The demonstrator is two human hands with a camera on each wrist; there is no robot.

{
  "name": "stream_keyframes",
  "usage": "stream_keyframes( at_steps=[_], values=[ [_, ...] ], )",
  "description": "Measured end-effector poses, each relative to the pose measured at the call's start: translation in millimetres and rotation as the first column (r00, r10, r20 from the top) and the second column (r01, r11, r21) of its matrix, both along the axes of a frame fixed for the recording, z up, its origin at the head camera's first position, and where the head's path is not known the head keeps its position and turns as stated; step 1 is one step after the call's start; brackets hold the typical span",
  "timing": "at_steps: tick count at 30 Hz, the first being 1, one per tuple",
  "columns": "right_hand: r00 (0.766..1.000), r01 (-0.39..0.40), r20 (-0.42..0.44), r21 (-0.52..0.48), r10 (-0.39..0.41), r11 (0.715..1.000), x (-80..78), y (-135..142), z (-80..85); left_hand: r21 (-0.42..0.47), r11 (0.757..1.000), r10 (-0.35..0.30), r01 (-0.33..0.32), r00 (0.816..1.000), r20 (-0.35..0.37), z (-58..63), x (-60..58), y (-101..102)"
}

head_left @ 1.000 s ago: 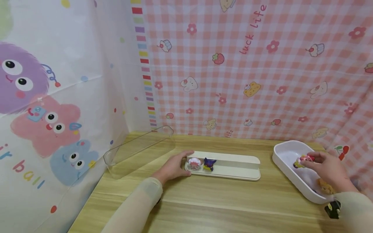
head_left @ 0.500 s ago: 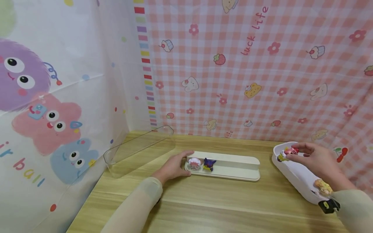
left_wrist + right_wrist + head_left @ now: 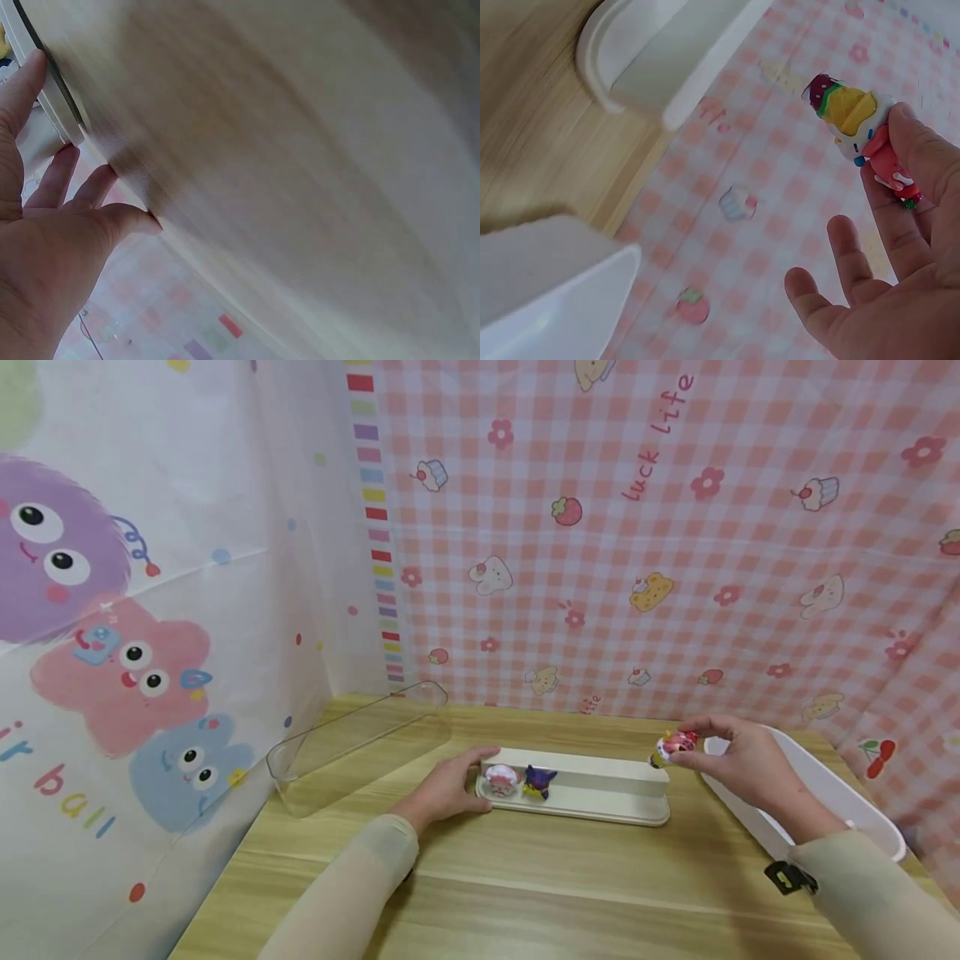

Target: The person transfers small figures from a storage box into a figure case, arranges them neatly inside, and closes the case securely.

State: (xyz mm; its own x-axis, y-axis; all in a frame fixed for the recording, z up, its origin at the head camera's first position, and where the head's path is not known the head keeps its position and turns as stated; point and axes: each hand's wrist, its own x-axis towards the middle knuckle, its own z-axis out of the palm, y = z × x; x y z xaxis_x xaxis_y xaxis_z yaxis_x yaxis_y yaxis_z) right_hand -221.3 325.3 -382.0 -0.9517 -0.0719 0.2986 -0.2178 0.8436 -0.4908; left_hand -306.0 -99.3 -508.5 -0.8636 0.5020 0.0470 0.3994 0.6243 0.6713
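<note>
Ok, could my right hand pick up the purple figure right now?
Probably not: the right hand is pinching another toy, though the way across the tray to the purple figure looks free.

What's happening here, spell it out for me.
A person's right hand pinches a pink, white and yellow figurine in the air, near the right end of a cream stepped display base. The left hand holds that base at its left end. Two figurines sit on it, side by side toward the left: a pink-and-white one and a purple-and-yellow one. A white bin stands to the right, and a clear plastic cover to the left.
</note>
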Motion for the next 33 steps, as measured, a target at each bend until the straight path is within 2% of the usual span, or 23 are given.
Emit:
stream_keyframes(
  at_steps=[8,12,19,27,33],
  values=[
    [0.995,-0.098,0.022,-0.014,0.099,0.995,-9.5,-34.9,-5.3,0.019,1.000,0.004,-0.004,1.000,-0.009,-0.4,0.4,0.4],
    [0.989,-0.150,0.003,0.005,0.150,0.989,-14.9,-52.0,-13.7,0.019,1.000,0.000,0.000,1.000,-0.016,-0.7,0.6,-0.4],
    [0.975,-0.222,0.024,-0.013,0.222,0.975,-24.0,-79.6,-31.9,0.015,1.000,-0.004,0.004,1.000,-0.015,-1.9,-0.4,0.0],
    [0.970,-0.232,0.088,0.042,0.227,0.972,-32.1,-95.6,-51.6,0.014,1.000,-0.004,0.004,1.000,-0.016,0.9,-0.2,-0.4],
    [0.970,-0.231,0.086,0.034,0.227,0.972,-36.6,-100.8,-63.6,0.021,1.000,-0.005,0.005,1.000,-0.007,1.5,0.2,-1.0]
  ],
)
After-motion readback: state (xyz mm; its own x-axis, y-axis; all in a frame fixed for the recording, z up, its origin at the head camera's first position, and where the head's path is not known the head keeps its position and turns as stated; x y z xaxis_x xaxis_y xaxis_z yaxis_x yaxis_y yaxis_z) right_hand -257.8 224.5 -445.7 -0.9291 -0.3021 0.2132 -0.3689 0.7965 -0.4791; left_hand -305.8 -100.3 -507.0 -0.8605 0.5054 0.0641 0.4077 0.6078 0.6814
